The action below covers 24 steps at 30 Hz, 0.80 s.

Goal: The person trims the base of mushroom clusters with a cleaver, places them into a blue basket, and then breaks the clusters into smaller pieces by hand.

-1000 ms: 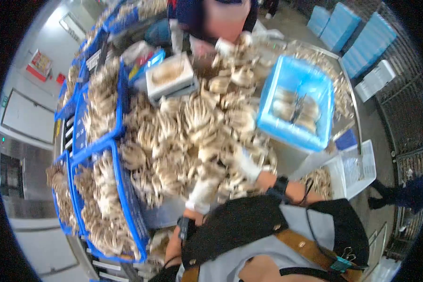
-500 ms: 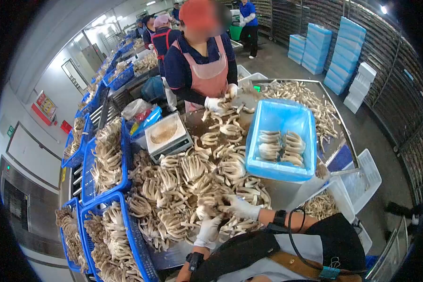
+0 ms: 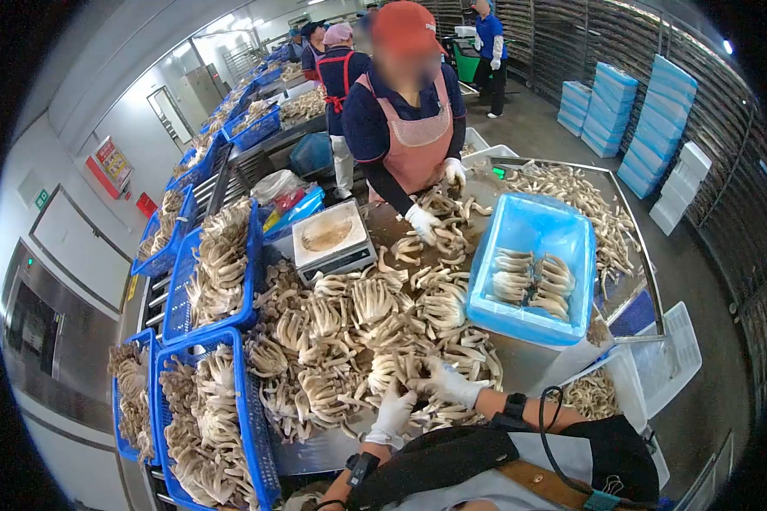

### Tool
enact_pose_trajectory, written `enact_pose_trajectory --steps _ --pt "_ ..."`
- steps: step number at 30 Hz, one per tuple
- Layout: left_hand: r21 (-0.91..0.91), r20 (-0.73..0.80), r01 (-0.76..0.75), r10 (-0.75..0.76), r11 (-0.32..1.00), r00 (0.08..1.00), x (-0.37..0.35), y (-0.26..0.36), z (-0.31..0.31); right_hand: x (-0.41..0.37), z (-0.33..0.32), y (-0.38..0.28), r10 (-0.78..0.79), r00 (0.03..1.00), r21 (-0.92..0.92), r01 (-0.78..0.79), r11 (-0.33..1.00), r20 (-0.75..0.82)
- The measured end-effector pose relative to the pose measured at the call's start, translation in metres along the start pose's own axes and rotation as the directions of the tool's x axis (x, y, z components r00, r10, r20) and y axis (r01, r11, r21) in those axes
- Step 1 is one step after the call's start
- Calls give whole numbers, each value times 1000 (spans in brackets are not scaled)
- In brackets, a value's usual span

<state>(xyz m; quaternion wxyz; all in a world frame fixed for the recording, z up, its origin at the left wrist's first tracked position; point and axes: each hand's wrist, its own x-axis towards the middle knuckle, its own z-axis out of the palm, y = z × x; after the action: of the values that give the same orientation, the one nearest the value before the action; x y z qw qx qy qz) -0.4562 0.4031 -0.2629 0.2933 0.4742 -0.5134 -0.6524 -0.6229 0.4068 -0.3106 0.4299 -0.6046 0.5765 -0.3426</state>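
Two gloved hands meet at a mushroom clump on the near side of a heaped metal table.

From my end, the left hand (image 3: 393,416) and right hand (image 3: 448,384) touch the mushroom clump (image 3: 407,368) from either side; their fingertips are partly buried, so I cannot tell whether they are clamped. Around it, the mushroom pile (image 3: 324,341) spreads over the smooth, grey metal table (image 3: 524,362), all pale ribbed stems and darker, crinkled caps. To the right I have a glossy blue box (image 3: 528,330) with rounded corners, mushrooms laid in two rows inside; beyond the pile, a square scale (image 3: 332,242) with a brown-smudged top. Plastic mesh blue baskets (image 3: 262,439) line the left. Across the table a co-worker (image 3: 413,140) handles more mushrooms, before a grey floor (image 3: 541,140) and dark slatted racks (image 3: 562,38).
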Motion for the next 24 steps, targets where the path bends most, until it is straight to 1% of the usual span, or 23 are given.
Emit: enact_pose_trajectory --steps 1,2,3,5,6,7,10,11,12,14,15,16,17,18,19,20,21,22,23,24 --pt "-137 43 -2 8 991 999 -1 1 -1 1 -4 -6 34 998 299 -46 953 45" --pt "-270 85 2 22 963 996 -2 2 -2 0 -11 -21 53 994 569 -100 816 99" --pt "-383 93 37 -2 923 996 -3 3 -4 -6 -16 -35 232 962 646 -267 715 141" --pt "-597 116 109 -49 795 992 -7 3 -3 -8 -24 -52 194 978 525 -204 826 75" --pt "-585 112 87 -26 806 993 -10 4 -2 -11 -24 -53 174 984 455 -177 873 49" --pt "-573 108 65 -3 817 994 -13 13 -3 3 -2 -7 92 994 555 -108 825 58" --pt "-637 68 43 0 770 998 9 -36 -17 -4 -33 -67 178 946 389 -276 879 270" --pt "-626 39 58 -43 777 998 17 -41 -22 2 -35 -53 138 922 295 -254 921 362" --pt "-663 22 93 -105 743 994 16 -48 -26 1 -22 -42 106 968 576 -222 786 228" --pt "-738 -12 145 -227 659 974 4 -12 -22 2 -7 -25 210 978 612 -172 772 10" --pt "-646 4 166 -214 745 977 3 -12 -21 3 1 -18 158 986 774 -143 616 56" --pt "-544 24 185 -205 819 978 0 -10 -19 6 11 4 151 982 703 -185 687 111" --pt "-579 30 172 -190 797 981 -2 -7 -16 10 19 25 147 975 623 -221 750 168" --pt "-525 -10 242 -290 816 957 -3 4 -17 11 26 38 147 963 536 -249 807 226" --pt "-589 -43 190 -265 786 963 0 2 -22 12 17 5 208 952 684 -306 663 225" --pt "-646 -78 138 -246 750 966 3 -2 -27 14 6 -32 268 937 807 -332 489 223" --pt "-608 -120 104 -220 787 968 6 -2 -29 8 6 -43 127 991 385 -136 913 48" --pt "-487 -57 169 -224 857 973 17 -42 -39 5 7 -48 135 987 182 -149 972 88" --pt "-427 -55 199 -245 882 968 5 -45 -39 2 8 -52 144 981 -29 -141 990 127" --pt "-367 -53 235 -273 900 961 0 -36 -38 5 6 -56 264 941 201 -307 930 212"
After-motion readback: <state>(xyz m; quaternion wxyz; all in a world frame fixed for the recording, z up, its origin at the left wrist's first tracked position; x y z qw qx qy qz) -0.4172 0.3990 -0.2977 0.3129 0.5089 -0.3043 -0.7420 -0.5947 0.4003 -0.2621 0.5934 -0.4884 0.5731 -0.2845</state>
